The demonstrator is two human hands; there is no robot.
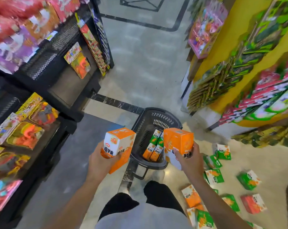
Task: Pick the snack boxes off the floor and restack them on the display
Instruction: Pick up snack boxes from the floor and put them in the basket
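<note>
grey aisle floor (144, 66); left hand (101, 160) and right hand (188, 160) each grip an orange box.

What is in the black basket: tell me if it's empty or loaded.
Loaded, partly. The black shopping basket holds several orange and green snack boxes standing packed at its right side; bare mesh wall shows on its left. How deep they go cannot be told.

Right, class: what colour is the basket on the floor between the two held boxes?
Black, or very dark grey. The basket shows best in the head view, the only one.
</note>
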